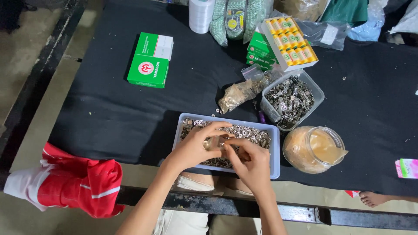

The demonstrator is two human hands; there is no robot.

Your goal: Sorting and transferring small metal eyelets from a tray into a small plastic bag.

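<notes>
Nearest, the right hand (250,163) and the left hand (196,146) meet over a shallow pale-blue plastic tray (274,152) full of small silvery metal rings. Both hands are curled, fingertips pinching together on one small clear packet (214,142) held between them, just above the rings. Just right of the tray stands a round clear plastic jar (311,150) with a tan bag inside. Behind it sits a clear tub of dark metal clips (291,101). Farther back on the black-covered counter (109,113) lies a green and white cardboard box (150,60).
</notes>
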